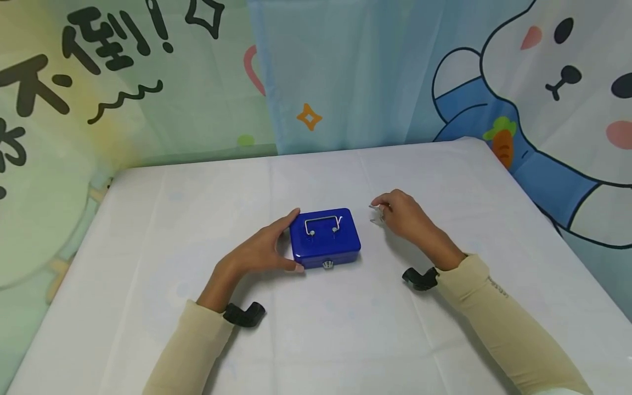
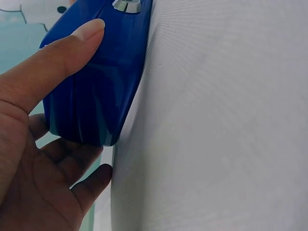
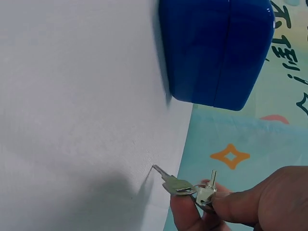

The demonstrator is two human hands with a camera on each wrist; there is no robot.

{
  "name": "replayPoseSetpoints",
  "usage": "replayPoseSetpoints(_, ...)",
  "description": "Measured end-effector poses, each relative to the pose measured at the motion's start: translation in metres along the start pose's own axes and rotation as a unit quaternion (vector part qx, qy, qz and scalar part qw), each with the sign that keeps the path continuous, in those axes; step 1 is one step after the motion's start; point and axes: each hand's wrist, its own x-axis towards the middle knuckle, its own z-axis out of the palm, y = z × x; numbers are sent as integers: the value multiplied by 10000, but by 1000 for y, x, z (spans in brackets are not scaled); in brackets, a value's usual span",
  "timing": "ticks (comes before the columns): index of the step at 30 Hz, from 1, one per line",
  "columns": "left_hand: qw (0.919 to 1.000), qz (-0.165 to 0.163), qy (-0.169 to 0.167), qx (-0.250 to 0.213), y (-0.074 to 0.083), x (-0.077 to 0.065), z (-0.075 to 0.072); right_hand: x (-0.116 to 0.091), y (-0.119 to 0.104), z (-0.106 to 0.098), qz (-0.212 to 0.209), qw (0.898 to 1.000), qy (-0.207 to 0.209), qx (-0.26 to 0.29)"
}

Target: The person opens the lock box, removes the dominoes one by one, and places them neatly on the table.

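A small blue metal cash box (image 1: 325,247) lies closed on the table, its wire handle folded flat on the lid and a silver lock (image 1: 328,265) on the front side. My left hand (image 1: 259,249) grips it at the left end. In the left wrist view the thumb (image 2: 72,53) presses the front face, while the fingers curl behind the box. To the right of the box, my right hand (image 1: 407,219) pinches a ring with small silver keys (image 3: 178,185) between thumb and fingers. One key points down toward the table, its tip close over the cloth.
A white cloth (image 1: 316,340) covers the table, with creases running through it. Behind stands a printed curtain (image 1: 345,71) with a cartoon rabbit and lettering. Black wrist cameras (image 1: 245,315) sit on both forearms.
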Motion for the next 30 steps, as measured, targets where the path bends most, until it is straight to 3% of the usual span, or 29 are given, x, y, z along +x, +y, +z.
replayPoseSetpoints(10,10000,-2,36,5,2,0,0,-2,5,0,-325,9985,-287,341)
replayPoseSetpoints(18,10000,-1,56,27,2,0,2,-6,6,1,-176,9964,-447,704)
replayPoseSetpoints(25,10000,27,39,-11,1,0,2,-13,2,0,-330,9949,-274,908)
replayPoseSetpoints(30,10000,4,27,5,1,2,2,-20,-2,-1,-308,9923,-454,1112)
